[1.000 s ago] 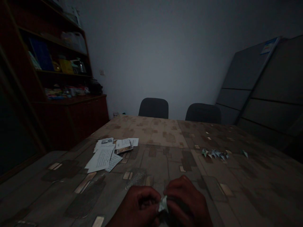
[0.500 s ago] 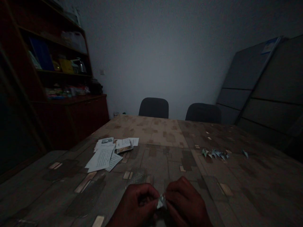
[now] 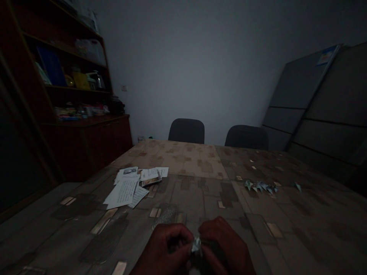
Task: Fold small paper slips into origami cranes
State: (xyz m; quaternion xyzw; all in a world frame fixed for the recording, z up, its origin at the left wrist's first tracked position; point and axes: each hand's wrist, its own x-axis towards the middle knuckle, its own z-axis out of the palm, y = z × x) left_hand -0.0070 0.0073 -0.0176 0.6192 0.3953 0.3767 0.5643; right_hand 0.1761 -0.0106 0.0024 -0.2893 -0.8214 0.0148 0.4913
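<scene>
Between my two hands, close to the table's near edge, is a small piece of folded paper (image 3: 196,245), pale with printed marks. My left hand (image 3: 168,244) pinches its left side between thumb and forefinger. On the other side, the fingers of my right hand (image 3: 225,242) are closed on the paper's right edge. Its lower part is partly hidden by the fingers. Farther off to the right lies a row of several small folded paper pieces (image 3: 260,186), with a single folded piece (image 3: 297,186) apart from them.
Loose printed cards (image 3: 123,192) lie in an overlapping pile on the patterned tablecloth (image 3: 197,191), left of centre. Two dark chairs (image 3: 186,130) stand at the far side. A wooden cabinet (image 3: 88,139) with filled shelves is at the left, grey panels (image 3: 289,95) at the right.
My right hand's fingers have shifted slightly on the folded paper, leaving a wider gap between forefinger and thumb. The left hand keeps its pinch. Nothing else on the table has moved.
</scene>
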